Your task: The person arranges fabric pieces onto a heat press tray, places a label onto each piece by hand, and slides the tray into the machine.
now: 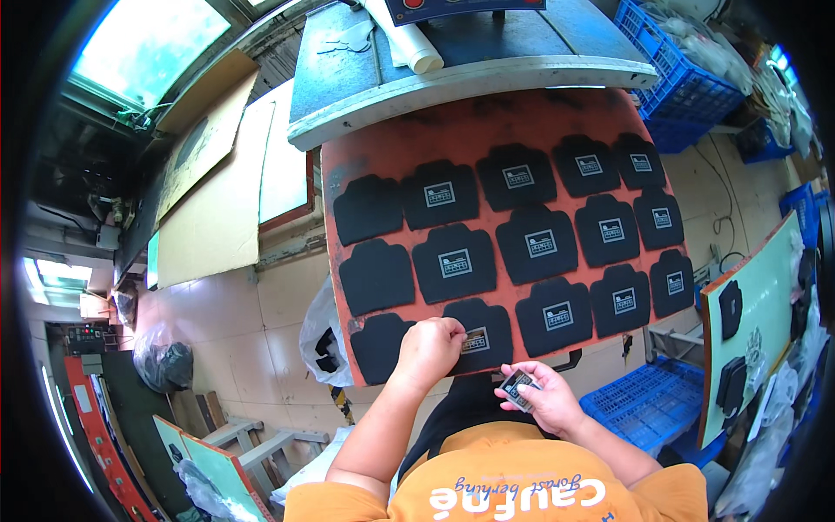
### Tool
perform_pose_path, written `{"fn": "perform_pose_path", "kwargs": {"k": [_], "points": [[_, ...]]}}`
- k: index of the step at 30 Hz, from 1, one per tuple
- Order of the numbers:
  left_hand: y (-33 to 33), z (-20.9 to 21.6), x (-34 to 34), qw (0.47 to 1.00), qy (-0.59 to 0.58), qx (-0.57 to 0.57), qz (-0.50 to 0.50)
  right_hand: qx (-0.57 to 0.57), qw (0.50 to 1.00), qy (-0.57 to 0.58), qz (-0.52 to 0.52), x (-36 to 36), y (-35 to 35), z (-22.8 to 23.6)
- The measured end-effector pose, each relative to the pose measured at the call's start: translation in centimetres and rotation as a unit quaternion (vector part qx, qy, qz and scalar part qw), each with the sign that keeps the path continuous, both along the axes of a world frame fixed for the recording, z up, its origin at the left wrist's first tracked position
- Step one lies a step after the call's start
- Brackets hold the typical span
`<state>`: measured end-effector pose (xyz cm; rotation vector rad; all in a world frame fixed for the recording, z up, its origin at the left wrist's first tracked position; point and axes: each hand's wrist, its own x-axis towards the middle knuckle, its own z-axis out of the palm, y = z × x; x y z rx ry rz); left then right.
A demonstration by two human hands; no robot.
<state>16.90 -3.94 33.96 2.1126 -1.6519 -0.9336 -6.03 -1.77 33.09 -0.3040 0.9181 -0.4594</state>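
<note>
My left hand is closed over the front row of black fabric pieces. Its fingertips meet the left edge of a grey-and-black label lying on one black piece; whatever they pinch is hidden. To the right, just off the board's front edge, my right hand grips a small stack of similar labels. Rows of black pieces cover the red board, most bearing one label near the middle. In the left column, the back piece, middle piece and front piece show no label.
A machine's metal-edged table stands beyond the board, with a white roll on it. Cardboard sheets lie at left. Blue crates and a pale green panel holding black pieces flank the right side.
</note>
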Motion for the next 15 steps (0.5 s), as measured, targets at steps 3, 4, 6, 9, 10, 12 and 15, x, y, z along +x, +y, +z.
{"fn": "perform_pose_path", "kwargs": {"k": [3, 4, 6, 9, 10, 12, 15], "points": [[-0.02, -0.04, -0.09, 1.000, -0.011, 0.007, -0.003, -0.005, 1.000, -0.004, -0.003, -0.14, 0.03, -0.32], [-0.01, -0.01, -0.13, 1.000, -0.014, 0.008, -0.002, -0.010, 1.000, -0.011, -0.006, -0.21, 0.08, -0.39], [-0.11, 0.11, -0.22, 1.000, -0.010, 0.015, 0.006, -0.015, 1.000, -0.019, -0.009, -0.28, 0.06, -0.33], [-0.03, -0.09, -0.23, 1.000, -0.002, 0.016, 0.017, -0.016, 1.000, -0.016, -0.007, -0.25, -0.07, -0.08], [0.01, -0.17, -0.20, 1.000, 0.002, 0.010, 0.020, -0.018, 1.000, -0.018, -0.002, -0.23, -0.11, -0.09], [-0.09, -0.12, -0.22, 1.000, 0.005, 0.014, 0.018, -0.019, 1.000, -0.020, 0.003, -0.13, -0.25, -0.07], [-0.25, 0.01, -0.24, 1.000, 0.005, 0.019, 0.015, -0.032, 0.999, -0.016, 0.017, 0.16, -0.57, 0.09]]}}
